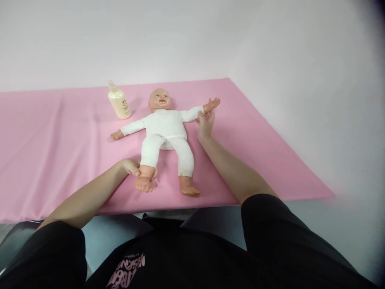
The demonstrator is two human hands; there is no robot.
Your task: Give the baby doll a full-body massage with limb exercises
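A baby doll (165,128) in a white suit lies on its back on a pink sheet (54,144), arms spread, head toward the wall. My left hand (132,167) is wrapped round the doll's ankle on the left side, just above its bare foot. My right hand (205,123) pinches the doll's wrist on the right side, at the end of the white sleeve. The doll's other leg and arm lie free on the sheet.
A cream lotion bottle (119,101) stands on the sheet left of the doll's head. The sheet's front edge runs just beyond my black-clad torso, and its right edge slants away toward a plain white wall.
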